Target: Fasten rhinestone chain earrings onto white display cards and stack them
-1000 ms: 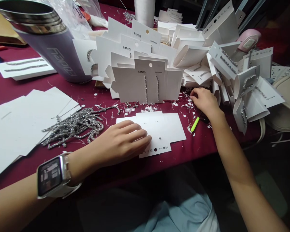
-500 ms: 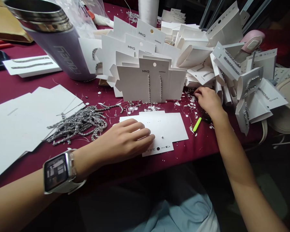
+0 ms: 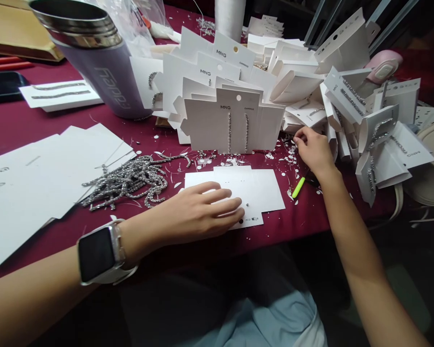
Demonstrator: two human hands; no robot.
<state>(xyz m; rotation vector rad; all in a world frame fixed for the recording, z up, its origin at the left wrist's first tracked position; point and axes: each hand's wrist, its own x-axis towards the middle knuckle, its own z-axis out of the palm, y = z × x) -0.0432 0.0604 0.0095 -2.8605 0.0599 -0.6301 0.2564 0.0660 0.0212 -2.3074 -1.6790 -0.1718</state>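
A flat white earring card [image 3: 271,185] lies on the cloth in front of me, with small holes and a tiny silver bead on it. My left hand [image 3: 210,207] rests over its left part, palm down, fingers stretched out. Beyond the card, my right hand [image 3: 313,148] is at the scattered white scraps [image 3: 287,154], thumb and forefinger pinched together; what they hold, if anything, is too small to make out. Beside that wrist lies a bright yellow-green handle [image 3: 298,187]. A tangle of silver rhinestone chains [image 3: 126,183] sits left of the card. Upright behind it stands a card with two chain earrings [image 3: 238,132].
Blank white cards [image 3: 29,188] are spread at the left. A purple tumbler [image 3: 104,77] stands behind them, near a dark phone [image 3: 5,86]. Finished earring cards [image 3: 378,140] crowd the right side. A white thread spool [image 3: 230,19] is at the back.
The view has shifted, so things appear slightly further right. My left hand has slid a little right over the card. The watch screen has gone dark. My right hand stays at the scraps.
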